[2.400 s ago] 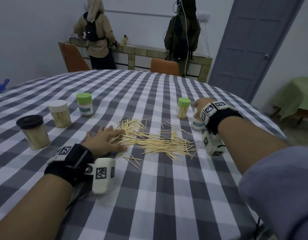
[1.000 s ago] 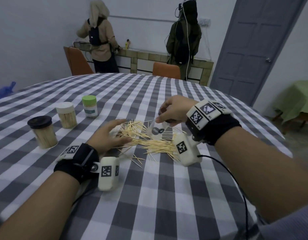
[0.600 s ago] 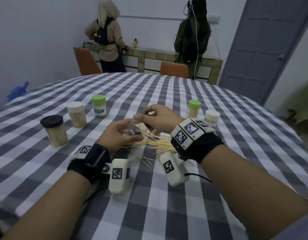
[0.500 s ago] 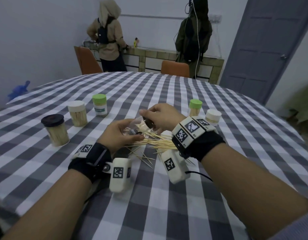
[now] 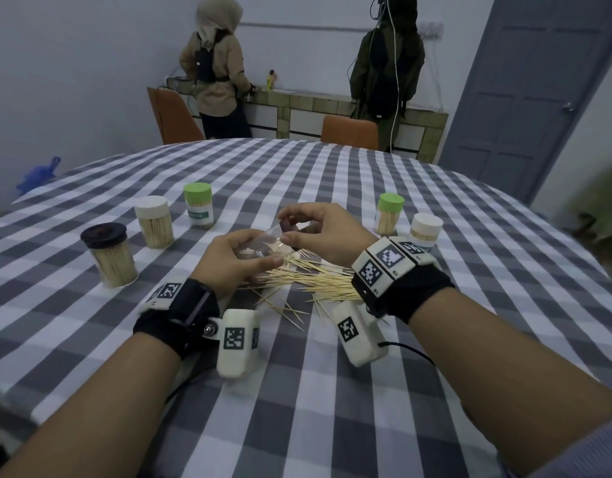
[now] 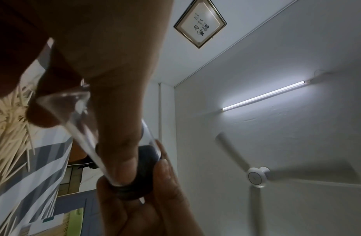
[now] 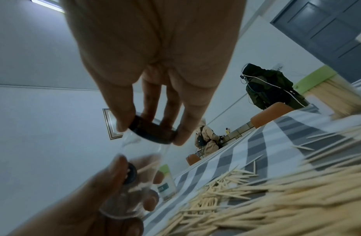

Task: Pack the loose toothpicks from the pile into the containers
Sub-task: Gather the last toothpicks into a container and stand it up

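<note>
Above the pile of loose wooden toothpicks [image 5: 308,276] on the checked worktop [image 5: 297,391], our left hand [image 5: 228,260] wraps the clear plastic container [image 5: 263,244]. Its long axis tilts up toward our right hand [image 5: 323,232], whose grip pinches the dark round lid [image 7: 152,131] at that end, apparently to open it.

Tablecloth [image 5: 332,391] grey-and-white checked; toothpicks [image 5: 318,281] pale tan; held container [image 5: 263,244] clear with black lid [image 7: 152,131]; two standing containers green-capped [image 5: 197,194].
</note>
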